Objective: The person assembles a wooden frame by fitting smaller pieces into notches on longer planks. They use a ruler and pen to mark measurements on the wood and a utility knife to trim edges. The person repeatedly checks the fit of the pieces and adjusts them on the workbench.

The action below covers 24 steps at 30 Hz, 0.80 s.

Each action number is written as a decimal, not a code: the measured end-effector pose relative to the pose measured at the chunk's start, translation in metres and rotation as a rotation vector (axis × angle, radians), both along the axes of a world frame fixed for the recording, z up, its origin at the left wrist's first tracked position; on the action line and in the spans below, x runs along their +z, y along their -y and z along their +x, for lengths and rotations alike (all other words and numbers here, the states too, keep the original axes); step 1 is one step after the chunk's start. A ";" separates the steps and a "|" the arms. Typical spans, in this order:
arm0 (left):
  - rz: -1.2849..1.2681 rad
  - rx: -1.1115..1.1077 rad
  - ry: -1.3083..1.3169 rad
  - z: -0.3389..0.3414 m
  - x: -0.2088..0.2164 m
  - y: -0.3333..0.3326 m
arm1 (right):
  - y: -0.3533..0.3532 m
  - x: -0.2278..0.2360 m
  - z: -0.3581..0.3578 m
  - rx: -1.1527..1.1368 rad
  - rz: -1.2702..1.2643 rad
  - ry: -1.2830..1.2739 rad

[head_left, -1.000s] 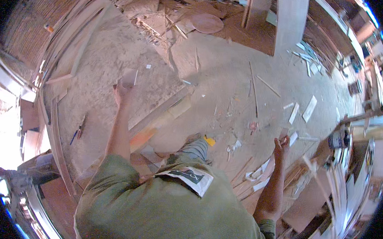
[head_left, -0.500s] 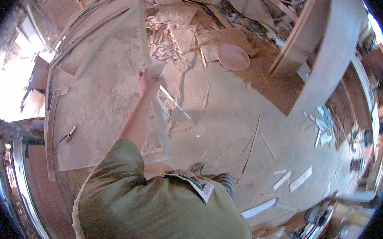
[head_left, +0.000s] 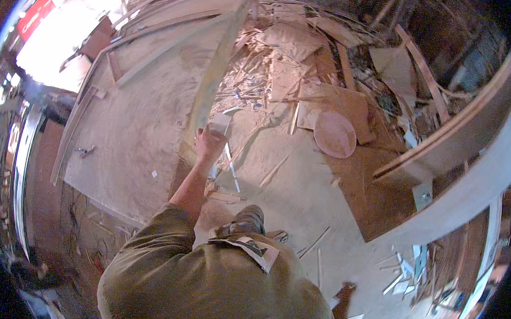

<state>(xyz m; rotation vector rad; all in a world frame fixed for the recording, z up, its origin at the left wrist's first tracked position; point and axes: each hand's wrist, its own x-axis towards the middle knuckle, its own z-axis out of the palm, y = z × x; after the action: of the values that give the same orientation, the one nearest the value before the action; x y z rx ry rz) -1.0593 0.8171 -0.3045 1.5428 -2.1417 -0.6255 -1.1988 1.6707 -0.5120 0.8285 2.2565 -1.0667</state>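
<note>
My left arm reaches forward, and my left hand (head_left: 209,146) is closed round a small pale flat rectangular piece (head_left: 221,122), whose material I cannot make out. The hand is beside the right edge (head_left: 208,89) of a large dusty tabletop (head_left: 147,106), above the littered floor. On the tabletop lie a small hand tool like pliers (head_left: 85,150) and a little white square (head_left: 154,174). My right hand (head_left: 346,291) hangs low beside my body at the lower right, dark and blurred. Its fingers do not show clearly.
A round pinkish basin (head_left: 335,134) stands on a brown sheet (head_left: 362,189) on the floor. Long boards (head_left: 449,142) lean at the right. Wood scraps and shavings (head_left: 255,72) cover the floor ahead, and offcuts (head_left: 409,271) lie at the lower right. A long frame piece (head_left: 77,131) borders the tabletop.
The view has turned, so the tabletop and basin sit differently in it. My left hand still holds the pale piece beside the tabletop's edge. My right hand has come into view.
</note>
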 end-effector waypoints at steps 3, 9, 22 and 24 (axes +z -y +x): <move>0.165 0.091 0.028 -0.049 -0.001 -0.002 | -0.051 0.072 -0.203 -0.007 0.034 -0.354; -0.170 0.356 0.163 -0.019 -0.004 0.131 | 0.249 0.112 -0.452 0.575 -0.287 -0.979; 0.067 0.418 0.204 -0.138 0.027 0.363 | 0.522 0.097 -0.382 0.657 0.034 0.042; 0.035 0.420 0.194 -0.157 0.019 0.390 | 0.545 0.093 -0.403 0.663 0.057 0.097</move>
<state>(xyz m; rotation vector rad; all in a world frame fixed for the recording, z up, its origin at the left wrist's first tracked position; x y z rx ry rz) -1.2161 0.4267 -0.2860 2.0649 -1.8511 -0.3826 -1.6022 1.1259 -0.4193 0.1096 2.2325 -0.6344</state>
